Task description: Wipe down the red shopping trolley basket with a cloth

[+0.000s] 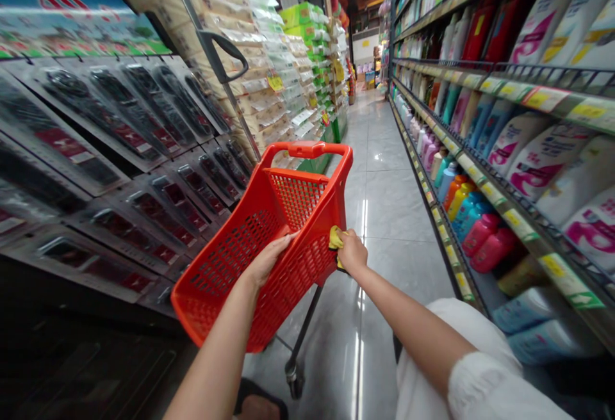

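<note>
Your hands are both at the cart: the right hand (354, 253) is bunched around a yellow cloth (335, 238), pressing it to the outside wall, while the left hand (271, 258) lies along the near rim, fingers mostly straight. Can't tell if that left one is really gripping.

Biggest to smallest: tall bottle shelves (439, 73) on your right, stacked packs (259, 55) and hanging blister packs (115, 103) on your left, then the red cart (310, 255) tilted in the middle of the aisle, with a caster (293, 375) showing below.

My worry is that caster. If you push hard from the right with only a light left hand, the cart could roll or swing into the blister packs. The cloth could also snag on the lattice holes if a loose corner pokes in.

Pose-wise, both your arms reach forward, right wrist bent inward, left forearm running up alongside the basket.
</note>
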### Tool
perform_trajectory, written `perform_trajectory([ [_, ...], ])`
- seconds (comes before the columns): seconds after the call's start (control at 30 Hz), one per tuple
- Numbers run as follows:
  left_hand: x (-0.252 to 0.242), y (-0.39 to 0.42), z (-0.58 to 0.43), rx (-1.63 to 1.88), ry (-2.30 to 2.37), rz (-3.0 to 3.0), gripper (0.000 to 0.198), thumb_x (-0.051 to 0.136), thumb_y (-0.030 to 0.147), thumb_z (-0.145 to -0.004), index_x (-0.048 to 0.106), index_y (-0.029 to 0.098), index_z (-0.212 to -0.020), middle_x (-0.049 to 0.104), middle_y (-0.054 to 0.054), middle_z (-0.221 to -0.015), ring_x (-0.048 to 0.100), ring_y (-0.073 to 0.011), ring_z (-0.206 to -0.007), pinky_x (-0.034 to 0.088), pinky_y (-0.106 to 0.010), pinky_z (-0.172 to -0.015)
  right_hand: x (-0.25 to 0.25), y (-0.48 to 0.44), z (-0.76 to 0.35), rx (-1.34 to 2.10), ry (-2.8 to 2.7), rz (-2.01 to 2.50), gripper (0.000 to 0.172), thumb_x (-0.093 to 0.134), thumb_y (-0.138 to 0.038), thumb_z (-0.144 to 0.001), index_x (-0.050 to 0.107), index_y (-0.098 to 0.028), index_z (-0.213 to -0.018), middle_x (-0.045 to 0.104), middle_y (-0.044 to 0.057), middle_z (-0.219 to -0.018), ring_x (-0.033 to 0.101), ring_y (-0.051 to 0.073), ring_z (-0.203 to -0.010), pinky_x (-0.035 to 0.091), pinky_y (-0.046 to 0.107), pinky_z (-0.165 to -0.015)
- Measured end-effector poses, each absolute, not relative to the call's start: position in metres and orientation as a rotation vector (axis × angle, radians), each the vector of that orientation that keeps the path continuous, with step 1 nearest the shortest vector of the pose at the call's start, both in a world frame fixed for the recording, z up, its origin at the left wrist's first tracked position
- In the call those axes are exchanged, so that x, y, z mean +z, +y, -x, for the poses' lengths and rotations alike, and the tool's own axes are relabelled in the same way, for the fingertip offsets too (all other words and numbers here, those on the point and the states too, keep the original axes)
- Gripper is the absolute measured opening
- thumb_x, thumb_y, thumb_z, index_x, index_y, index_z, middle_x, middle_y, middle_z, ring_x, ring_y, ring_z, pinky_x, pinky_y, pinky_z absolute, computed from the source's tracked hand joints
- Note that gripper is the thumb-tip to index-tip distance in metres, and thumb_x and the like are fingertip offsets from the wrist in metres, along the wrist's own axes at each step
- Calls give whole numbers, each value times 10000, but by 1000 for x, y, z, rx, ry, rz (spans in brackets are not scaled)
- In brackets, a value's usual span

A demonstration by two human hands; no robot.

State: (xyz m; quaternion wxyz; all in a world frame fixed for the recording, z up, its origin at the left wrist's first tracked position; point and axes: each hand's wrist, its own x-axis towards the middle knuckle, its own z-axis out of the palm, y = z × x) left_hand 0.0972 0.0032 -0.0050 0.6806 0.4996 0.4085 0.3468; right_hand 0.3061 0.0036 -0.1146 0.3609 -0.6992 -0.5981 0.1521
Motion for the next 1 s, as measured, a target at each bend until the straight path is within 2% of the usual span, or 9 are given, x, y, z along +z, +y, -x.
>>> perform_trajectory([
  [0.13,-1,-1,-98,726,911,-1040,447,604,455,-860,692,160,-1184,700,-94,-1184,599,-286,-1184,343,-389,-1109,-104,28,-308,771,-1220,1640,276,517,-77,-723,692,-204,-895,647,7,-795,611,159,-693,424,231,-601],
  [0.33,0,-1,-107,658,781,-903,574,411,525,-936,563,152,-1345,664,-106,-1254,578,-278,-1214,364,-394,-1090,-63,45,-284,545,-926,1323,236,514,-192,-783,601,-158,-999,601,73,-1016,598,181,-919,496,289,-832],
  [0.43,-5,5,-108,649,724,-886,616,361,547,-945,510,150,-1391,637,-117,-1293,555,-272,-1242,341,-386,-1105,-68,17,-257,434,-1023,1350,289,504,-167,-791,590,-163,-1066,541,109,-1097,571,205,-1012,467,344,-943],
  [0.53,-9,10,-105,649,745,-883,638,347,565,-943,508,140,-1391,637,-127,-1291,561,-275,-1234,337,-388,-1107,-84,-17,-240,375,-1293,1371,443,524,-103,-746,574,-160,-1183,506,137,-1195,514,242,-1140,425,393,-1018],
  [0.63,-10,11,-100,674,814,-886,623,375,559,-939,534,134,-1366,645,-121,-1280,570,-265,-1222,333,-371,-1110,-89,-37,-244,369,-1545,1294,517,558,-85,-712,580,-155,-1225,526,135,-1212,520,246,-1130,448,379,-991],
  [0.73,-7,9,-98,691,824,-902,604,401,548,-936,550,135,-1350,645,-117,-1281,575,-264,-1216,330,-372,-1114,-79,-40,-257,358,-1668,1129,478,582,-106,-720,629,-219,-1182,575,81,-1147,559,212,-1046,482,340,-926],
  [0.83,-2,6,-102,680,750,-934,612,401,549,-935,547,125,-1352,646,-129,-1276,569,-287,-1222,321,-406,-1122,-73,-31,-261,190,-1597,1112,517,577,-118,-758,602,-261,-1254,527,82,-1263,513,228,-1120,452,379,-968],
  [0.9,1,4,-107,679,707,-957,622,396,557,-933,543,125,-1357,643,-133,-1278,555,-297,-1238,308,-417,-1131,-84,-23,-258,61,-1625,1123,558,568,-110,-780,563,-268,-1315,488,99,-1327,480,250,-1153,428,414,-993],
  [1.0,4,1,-112,668,703,-970,636,414,579,-916,545,138,-1356,631,-131,-1297,533,-303,-1262,301,-433,-1138,-127,-16,-259,-3,-1807,1078,515,553,-78,-788,616,-297,-1250,555,84,-1242,516,234,-1071,446,396,-960],
])
